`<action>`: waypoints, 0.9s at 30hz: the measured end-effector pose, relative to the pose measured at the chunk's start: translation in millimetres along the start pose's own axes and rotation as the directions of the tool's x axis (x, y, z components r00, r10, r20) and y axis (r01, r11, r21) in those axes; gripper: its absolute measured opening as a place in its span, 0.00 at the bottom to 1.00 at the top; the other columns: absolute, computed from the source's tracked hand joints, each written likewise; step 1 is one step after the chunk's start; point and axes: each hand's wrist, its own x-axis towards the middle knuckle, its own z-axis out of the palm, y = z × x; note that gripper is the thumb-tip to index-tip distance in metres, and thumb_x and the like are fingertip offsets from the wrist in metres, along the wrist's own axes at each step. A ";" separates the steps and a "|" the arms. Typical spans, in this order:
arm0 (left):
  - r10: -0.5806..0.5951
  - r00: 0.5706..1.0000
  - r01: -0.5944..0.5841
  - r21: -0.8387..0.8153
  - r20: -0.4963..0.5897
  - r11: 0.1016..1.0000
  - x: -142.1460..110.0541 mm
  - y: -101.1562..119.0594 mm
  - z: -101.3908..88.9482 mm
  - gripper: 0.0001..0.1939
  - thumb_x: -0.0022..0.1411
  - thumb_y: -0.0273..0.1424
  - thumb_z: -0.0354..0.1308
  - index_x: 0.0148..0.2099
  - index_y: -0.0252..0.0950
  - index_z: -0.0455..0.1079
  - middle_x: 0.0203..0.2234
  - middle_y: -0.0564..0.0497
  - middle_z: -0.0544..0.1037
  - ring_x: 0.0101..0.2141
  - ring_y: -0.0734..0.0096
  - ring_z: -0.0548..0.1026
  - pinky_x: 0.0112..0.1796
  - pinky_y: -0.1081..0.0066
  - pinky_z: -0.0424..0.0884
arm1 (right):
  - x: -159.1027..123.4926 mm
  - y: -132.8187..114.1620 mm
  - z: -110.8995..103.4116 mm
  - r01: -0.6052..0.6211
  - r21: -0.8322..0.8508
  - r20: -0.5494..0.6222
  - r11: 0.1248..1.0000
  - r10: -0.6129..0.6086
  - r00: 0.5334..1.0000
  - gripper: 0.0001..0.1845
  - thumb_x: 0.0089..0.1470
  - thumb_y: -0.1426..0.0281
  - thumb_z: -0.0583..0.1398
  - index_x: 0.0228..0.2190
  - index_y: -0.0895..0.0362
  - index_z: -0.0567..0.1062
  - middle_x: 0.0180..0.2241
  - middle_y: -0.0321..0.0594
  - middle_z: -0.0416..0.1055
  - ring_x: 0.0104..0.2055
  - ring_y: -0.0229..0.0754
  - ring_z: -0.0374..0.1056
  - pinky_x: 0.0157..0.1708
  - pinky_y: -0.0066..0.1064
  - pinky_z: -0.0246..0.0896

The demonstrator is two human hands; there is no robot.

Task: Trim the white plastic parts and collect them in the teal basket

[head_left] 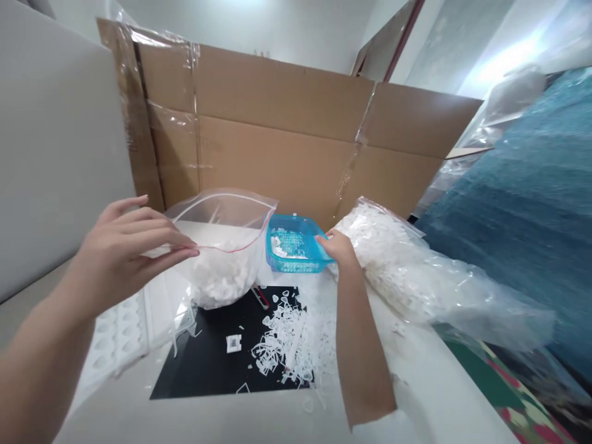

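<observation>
My left hand (134, 246) pinches the red-edged lip of a clear zip bag (226, 271), whose mouth gapes open. White pieces fill the bag's lower part, which rests partly on a black mat (198, 364). At the bag's right, my right hand (337, 245) grips the right rim of a blue plastic basket (300, 264). A few white pieces lie inside the basket, mostly toward its left side. The basket's left end is close to the bag's mouth; whether they touch I cannot tell.
White plastic scraps (287, 339) cover the mat's right side, near a red-handled tool (260, 296) and a small white square piece (234, 343). A large stuffed plastic bag (398, 265) lies at right. Cardboard (277, 142) stands behind. A white moulded sheet (118, 336) is at left.
</observation>
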 end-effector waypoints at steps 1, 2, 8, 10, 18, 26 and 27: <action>-0.028 0.999 0.028 -0.006 -0.040 1.000 -3.1 1.4 2.4 0.12 0.61 0.42 0.61 0.28 0.43 0.74 0.22 0.56 0.77 0.25 0.70 0.74 0.50 0.56 0.65 | 4.3 1.5 0.1 -0.065 -0.024 0.032 0.998 0.065 0.997 0.16 0.61 0.64 0.59 0.48 0.58 0.71 0.49 0.44 0.69 0.46 0.44 0.69 0.45 0.42 0.68; -0.041 0.995 0.040 -0.021 -0.086 0.999 -6.8 3.0 4.4 0.09 0.60 0.40 0.63 0.29 0.43 0.74 0.22 0.55 0.77 0.25 0.68 0.74 0.49 0.56 0.66 | 6.7 3.5 -0.7 -0.125 -0.041 0.059 0.991 0.127 0.990 0.16 0.61 0.64 0.59 0.49 0.58 0.71 0.50 0.45 0.69 0.47 0.45 0.69 0.45 0.42 0.68; -0.014 0.992 -0.008 -0.168 -0.128 0.986 -22.1 8.3 15.8 0.04 0.61 0.27 0.59 0.35 0.42 0.72 0.22 0.52 0.72 0.28 0.64 0.69 0.44 0.57 0.70 | -2.2 10.4 -15.4 -0.290 0.033 0.171 0.956 0.281 0.945 0.18 0.61 0.64 0.59 0.50 0.59 0.70 0.49 0.45 0.69 0.46 0.45 0.70 0.43 0.42 0.70; -0.021 0.988 -0.005 -0.165 -0.156 0.986 -21.1 5.1 22.6 0.04 0.63 0.26 0.57 0.36 0.41 0.71 0.23 0.52 0.71 0.28 0.64 0.67 0.42 0.57 0.70 | -4.5 2.0 -26.9 -0.275 0.106 0.160 0.956 0.256 0.953 0.17 0.61 0.64 0.59 0.49 0.59 0.70 0.48 0.44 0.69 0.45 0.44 0.70 0.43 0.41 0.70; -0.101 0.946 0.059 -0.143 -0.308 0.988 -1.0 -29.8 58.1 0.08 0.67 0.32 0.51 0.35 0.40 0.67 0.25 0.51 0.69 0.32 0.62 0.69 0.39 0.59 0.66 | 8.2 -97.0 -81.5 0.019 0.380 -0.110 0.925 0.025 0.994 0.12 0.62 0.64 0.58 0.41 0.61 0.71 0.34 0.36 0.70 0.29 0.33 0.67 0.27 0.27 0.67; -0.115 0.965 0.087 -0.128 -0.236 0.988 5.4 -28.6 59.0 0.09 0.67 0.32 0.53 0.34 0.38 0.70 0.26 0.49 0.70 0.33 0.63 0.67 0.38 0.62 0.62 | -12.6 -198.8 -22.2 0.379 0.431 -0.220 0.819 -0.313 0.924 0.13 0.39 0.81 0.55 0.16 0.55 0.57 0.13 0.24 0.49 0.15 0.29 0.47 0.15 0.23 0.43; -0.118 0.966 0.091 -0.124 -0.231 0.988 5.4 -28.5 58.1 0.09 0.68 0.32 0.52 0.34 0.38 0.70 0.26 0.49 0.70 0.33 0.63 0.66 0.37 0.62 0.62 | -16.9 -204.2 -14.1 0.412 0.420 -0.220 0.809 -0.349 0.911 0.13 0.38 0.81 0.55 0.15 0.55 0.57 0.13 0.25 0.49 0.15 0.29 0.46 0.15 0.23 0.41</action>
